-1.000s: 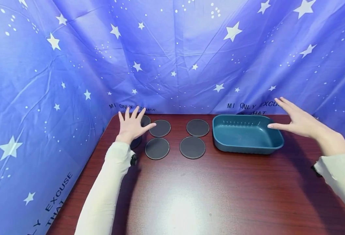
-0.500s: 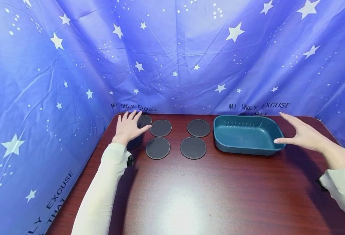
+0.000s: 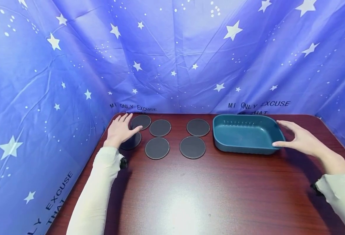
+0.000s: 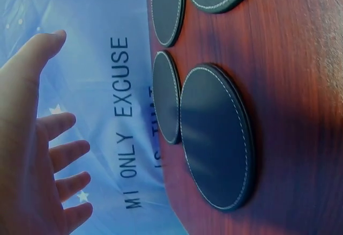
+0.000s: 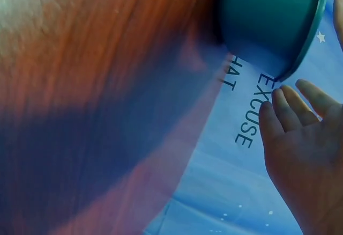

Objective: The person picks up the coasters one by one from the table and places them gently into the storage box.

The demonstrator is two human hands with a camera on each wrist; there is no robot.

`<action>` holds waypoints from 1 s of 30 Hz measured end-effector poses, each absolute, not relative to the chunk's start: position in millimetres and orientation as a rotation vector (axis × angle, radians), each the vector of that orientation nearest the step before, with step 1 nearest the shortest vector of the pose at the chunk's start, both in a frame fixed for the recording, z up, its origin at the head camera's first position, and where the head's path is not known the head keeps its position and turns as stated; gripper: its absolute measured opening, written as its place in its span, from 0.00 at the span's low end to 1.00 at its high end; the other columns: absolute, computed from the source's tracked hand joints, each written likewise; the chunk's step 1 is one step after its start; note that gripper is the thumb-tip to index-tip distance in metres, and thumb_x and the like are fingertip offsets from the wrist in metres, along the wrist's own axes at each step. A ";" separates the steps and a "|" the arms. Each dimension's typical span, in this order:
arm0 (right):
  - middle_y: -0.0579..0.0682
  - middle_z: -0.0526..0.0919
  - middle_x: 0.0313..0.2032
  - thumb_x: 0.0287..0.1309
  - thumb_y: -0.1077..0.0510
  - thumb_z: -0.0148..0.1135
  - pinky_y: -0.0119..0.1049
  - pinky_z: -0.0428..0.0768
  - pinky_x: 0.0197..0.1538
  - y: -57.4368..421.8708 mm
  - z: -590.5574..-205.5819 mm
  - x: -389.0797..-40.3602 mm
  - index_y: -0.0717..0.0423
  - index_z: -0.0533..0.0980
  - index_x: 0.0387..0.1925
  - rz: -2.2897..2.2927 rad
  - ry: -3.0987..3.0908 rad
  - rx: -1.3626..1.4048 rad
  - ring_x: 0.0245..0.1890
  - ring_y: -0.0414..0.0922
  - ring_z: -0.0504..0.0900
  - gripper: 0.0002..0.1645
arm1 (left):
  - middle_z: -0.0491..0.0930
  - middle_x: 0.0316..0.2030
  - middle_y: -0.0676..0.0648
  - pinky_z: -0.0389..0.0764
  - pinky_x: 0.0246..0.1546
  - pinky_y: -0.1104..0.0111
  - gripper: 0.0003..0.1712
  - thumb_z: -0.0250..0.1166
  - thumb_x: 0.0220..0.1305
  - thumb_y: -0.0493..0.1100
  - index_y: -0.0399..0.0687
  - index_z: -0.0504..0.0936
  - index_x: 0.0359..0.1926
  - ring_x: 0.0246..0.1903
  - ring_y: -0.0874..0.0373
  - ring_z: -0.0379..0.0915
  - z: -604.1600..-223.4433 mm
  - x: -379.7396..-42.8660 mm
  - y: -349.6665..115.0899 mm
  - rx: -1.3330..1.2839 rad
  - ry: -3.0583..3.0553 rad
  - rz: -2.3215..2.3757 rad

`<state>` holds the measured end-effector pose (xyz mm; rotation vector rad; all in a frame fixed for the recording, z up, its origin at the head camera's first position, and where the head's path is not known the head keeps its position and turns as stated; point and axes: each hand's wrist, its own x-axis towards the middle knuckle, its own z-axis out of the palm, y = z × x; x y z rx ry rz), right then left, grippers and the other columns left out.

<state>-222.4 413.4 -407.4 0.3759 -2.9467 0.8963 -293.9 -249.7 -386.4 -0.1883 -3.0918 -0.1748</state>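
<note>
My left hand (image 3: pixel 119 130) hovers with spread fingers over the left end of a group of black round coasters with pale stitched edges. Partly beneath it lies the near-left coaster (image 3: pixel 131 141); behind that is the far-left coaster (image 3: pixel 141 122). Both also show in the left wrist view, where the hand is apart from the nearest coaster (image 4: pixel 214 138). At the right end of a teal rectangular plastic basin (image 3: pixel 245 137), my right hand (image 3: pixel 303 138) has thumb and fingers apart around the rim. In the right wrist view its fingertips sit close to the basin (image 5: pixel 268 20); contact cannot be told.
More coasters lie flat in the middle: a pair (image 3: pixel 157 148) left of centre and another pair (image 3: pixel 193 147) beside the basin. The dark red wooden table (image 3: pixel 219 189) ends at a blue star-printed curtain (image 3: pixel 175 65) behind and on the left.
My left hand has shifted left and slightly lower, uncovering more of the left coasters. My right hand has come down to the basin's right rim. Basin and coasters have stayed in place.
</note>
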 end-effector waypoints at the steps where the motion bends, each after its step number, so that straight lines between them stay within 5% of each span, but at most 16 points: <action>1: 0.73 0.58 0.70 0.47 0.50 0.78 0.74 0.57 0.64 413.4 -408.5 -221.8 0.63 0.55 0.75 0.913 -2.947 0.362 0.73 0.69 0.53 0.60 | 0.56 0.76 0.37 0.50 0.77 0.47 0.53 0.50 0.64 0.75 0.46 0.54 0.78 0.76 0.36 0.46 -387.1 -293.2 -251.6 -0.185 -3.088 -0.185; 6: 0.73 0.56 0.72 0.51 0.50 0.76 0.71 0.54 0.69 415.4 -415.0 -218.0 0.62 0.54 0.76 0.972 -2.950 0.323 0.73 0.69 0.52 0.59 | 0.56 0.76 0.36 0.50 0.77 0.47 0.53 0.50 0.65 0.74 0.44 0.54 0.78 0.76 0.37 0.47 -390.1 -290.0 -260.9 -0.153 -3.077 -0.282; 8: 0.72 0.56 0.72 0.52 0.50 0.75 0.52 0.53 0.78 417.3 -417.6 -215.9 0.61 0.53 0.76 0.990 -2.947 0.308 0.73 0.68 0.52 0.58 | 0.55 0.76 0.36 0.51 0.76 0.45 0.54 0.50 0.64 0.75 0.45 0.53 0.78 0.76 0.37 0.47 -392.7 -289.0 -265.1 -0.125 -3.072 -0.364; 10: 0.72 0.56 0.73 0.53 0.51 0.75 0.28 0.49 0.76 418.8 -419.8 -213.9 0.61 0.53 0.76 1.008 -2.940 0.301 0.76 0.61 0.52 0.57 | 0.54 0.76 0.36 0.53 0.75 0.43 0.54 0.49 0.64 0.76 0.46 0.53 0.78 0.76 0.37 0.47 -396.1 -287.9 -270.2 -0.097 -3.060 -0.457; 13: 0.72 0.57 0.73 0.54 0.53 0.74 0.05 0.48 0.58 419.3 -422.4 -212.9 0.62 0.53 0.76 1.063 -2.912 0.318 0.75 0.29 0.51 0.56 | 0.53 0.77 0.37 0.54 0.74 0.42 0.54 0.50 0.64 0.76 0.47 0.52 0.78 0.76 0.37 0.47 -402.7 -285.5 -278.1 -0.055 -3.035 -0.593; 17: 0.73 0.55 0.73 0.54 0.57 0.74 0.02 0.56 0.52 418.0 -424.5 -213.2 0.65 0.51 0.76 1.167 -2.880 0.340 0.54 0.07 0.55 0.56 | 0.50 0.78 0.36 0.53 0.75 0.43 0.52 0.53 0.66 0.72 0.46 0.52 0.78 0.77 0.38 0.45 -412.6 -282.2 -286.8 -0.024 -2.990 -0.765; 26: 0.75 0.59 0.69 0.54 0.61 0.73 0.03 0.58 0.51 419.2 -429.5 -211.6 0.68 0.53 0.74 1.205 -2.847 0.374 0.52 0.08 0.57 0.53 | 0.53 0.77 0.35 0.51 0.77 0.46 0.47 0.64 0.66 0.57 0.47 0.53 0.78 0.77 0.39 0.46 -440.0 -275.4 -303.2 0.001 -2.831 -1.283; 30: 0.64 0.59 0.71 0.55 0.60 0.73 0.03 0.59 0.50 419.3 -429.0 -210.9 0.65 0.54 0.75 1.193 -2.857 0.352 0.52 0.08 0.56 0.52 | 0.51 0.77 0.33 0.49 0.77 0.47 0.48 0.66 0.66 0.47 0.47 0.50 0.79 0.77 0.39 0.44 -449.7 -271.2 -311.7 -0.030 -2.779 -1.517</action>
